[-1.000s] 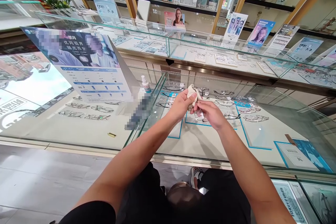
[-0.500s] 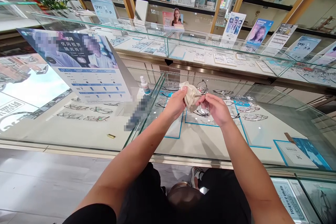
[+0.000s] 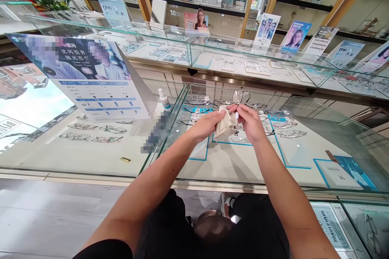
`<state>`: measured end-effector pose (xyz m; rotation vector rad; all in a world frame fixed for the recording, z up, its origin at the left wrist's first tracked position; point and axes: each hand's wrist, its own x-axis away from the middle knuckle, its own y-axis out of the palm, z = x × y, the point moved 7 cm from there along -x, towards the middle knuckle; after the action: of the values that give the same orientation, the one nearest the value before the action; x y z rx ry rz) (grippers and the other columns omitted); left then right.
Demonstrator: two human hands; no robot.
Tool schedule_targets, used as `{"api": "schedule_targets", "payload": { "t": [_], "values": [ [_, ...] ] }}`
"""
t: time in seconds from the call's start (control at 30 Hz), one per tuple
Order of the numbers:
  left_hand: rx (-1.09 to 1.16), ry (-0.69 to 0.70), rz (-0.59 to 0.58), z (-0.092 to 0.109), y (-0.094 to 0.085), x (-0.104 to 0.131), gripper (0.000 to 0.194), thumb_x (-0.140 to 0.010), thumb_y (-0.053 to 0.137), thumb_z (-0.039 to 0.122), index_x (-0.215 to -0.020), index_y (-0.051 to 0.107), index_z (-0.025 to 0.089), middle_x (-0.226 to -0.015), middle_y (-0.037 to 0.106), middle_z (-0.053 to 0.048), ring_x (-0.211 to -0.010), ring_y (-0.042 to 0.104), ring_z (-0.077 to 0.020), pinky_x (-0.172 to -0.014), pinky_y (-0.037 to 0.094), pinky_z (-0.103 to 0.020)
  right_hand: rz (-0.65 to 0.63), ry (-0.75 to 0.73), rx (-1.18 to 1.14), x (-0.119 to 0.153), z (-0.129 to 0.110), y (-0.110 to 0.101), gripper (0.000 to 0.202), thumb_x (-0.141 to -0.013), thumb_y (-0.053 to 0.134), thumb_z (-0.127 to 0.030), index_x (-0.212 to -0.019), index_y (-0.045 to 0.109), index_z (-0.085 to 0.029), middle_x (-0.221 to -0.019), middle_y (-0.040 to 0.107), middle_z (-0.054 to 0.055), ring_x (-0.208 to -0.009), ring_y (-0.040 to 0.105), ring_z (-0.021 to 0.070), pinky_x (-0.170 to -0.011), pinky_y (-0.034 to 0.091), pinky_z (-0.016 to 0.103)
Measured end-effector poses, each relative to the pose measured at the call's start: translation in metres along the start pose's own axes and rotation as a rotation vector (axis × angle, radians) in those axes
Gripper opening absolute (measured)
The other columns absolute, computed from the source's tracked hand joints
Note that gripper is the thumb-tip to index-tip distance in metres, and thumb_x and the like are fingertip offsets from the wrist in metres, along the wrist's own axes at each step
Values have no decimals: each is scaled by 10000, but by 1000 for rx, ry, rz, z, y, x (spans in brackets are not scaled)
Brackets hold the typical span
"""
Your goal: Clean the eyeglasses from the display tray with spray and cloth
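Note:
My left hand is closed on a beige cleaning cloth with a zigzag-cut edge, which hangs below the fingers. Beside it, my right hand pinches a pair of thin-framed eyeglasses. One clear lens sticks up above the fingertips, while much of the frame is hidden by the fingers and cloth. Both hands meet above the glass counter, their fingertips nearly touching. Under the glass lie several pairs of display glasses.
A white spray bottle stands on the counter to the left, near a blurred dark patch. Further left is a large folded advertising card. A second glass showcase with upright cards runs behind. A small gold tag lies at front left.
My left hand has shifted right, closer to my right hand. The eyeglasses have turned, so a lens now shows above the fingers. The cloth hangs lower and more spread out.

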<state>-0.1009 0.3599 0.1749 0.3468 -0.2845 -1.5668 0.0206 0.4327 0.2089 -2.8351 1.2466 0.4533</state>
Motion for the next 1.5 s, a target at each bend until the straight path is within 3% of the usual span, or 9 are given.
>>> {"api": "schedule_targets", "payload": {
  "t": [0.13,0.27,0.4,0.57,0.87,0.97,1.17,1.37,1.5],
  "values": [
    [-29,-6,12,-5,-2,-1,664,-815,867,698,-1263,815,211,-1156,811,-90,-1035,723,-198,-906,526,-273,-35,-18,16,1,3,6,312,-917,779,-574,-863,814,-270,-1199,746,73,-1196,642,271,-1067,486,391],
    [-3,-21,11,-13,-3,-3,626,-789,893,688,-1132,835,168,-1030,802,-72,-925,708,-182,-835,515,-268,-45,-34,4,1,5,9,281,-926,787,-555,-886,834,-281,-1235,742,69,-1301,624,279,-1188,436,409],
    [65,2,33,-12,-1,-4,559,-788,920,638,-1045,821,151,-928,779,-59,-846,694,-163,-809,519,-266,-43,-4,-14,0,9,8,290,-919,788,-567,-937,844,-283,-1282,750,60,-1277,632,275,-1101,491,383],
    [73,-12,34,-9,0,-4,527,-827,908,586,-1103,806,149,-898,766,-61,-800,679,-154,-775,512,-260,-11,51,-72,-1,16,5,282,-899,805,-555,-981,850,-289,-1310,761,28,-1032,661,214,-920,523,335],
    [-20,27,-79,-5,10,0,569,-822,921,551,-1191,792,139,-922,754,-63,-751,622,-126,-706,456,-231,67,118,-186,-1,16,5,377,-798,889,-604,-993,860,-283,-1138,788,23,-834,600,171,-698,480,286],
    [-56,47,-48,-6,9,-1,583,-802,940,533,-1201,774,142,-939,766,-63,-776,646,-138,-732,478,-243,34,125,-212,0,18,10,374,-811,886,-601,-988,848,-273,-1115,782,23,-806,597,160,-673,471,281],
    [-70,124,55,-5,7,-3,547,-818,892,628,-990,723,138,-842,719,-23,-722,620,-111,-706,471,-229,-13,106,-167,4,25,17,361,-882,828,-611,-1041,838,-287,-955,746,20,-756,590,162,-618,464,279],
    [-152,207,138,2,7,0,572,-933,719,722,-827,638,165,-663,620,11,-598,522,-101,-596,400,-230,-34,33,-152,3,21,18,258,-898,830,-533,-927,839,-277,-1196,781,22,-831,617,156,-691,517,279],
    [-160,224,127,4,5,1,586,-890,755,743,-954,688,164,-745,660,2,-701,587,-125,-678,471,-241,32,102,-236,3,19,17,261,-854,854,-511,-928,828,-262,-1175,810,31,-772,617,150,-639,501,279]
  ]
}}
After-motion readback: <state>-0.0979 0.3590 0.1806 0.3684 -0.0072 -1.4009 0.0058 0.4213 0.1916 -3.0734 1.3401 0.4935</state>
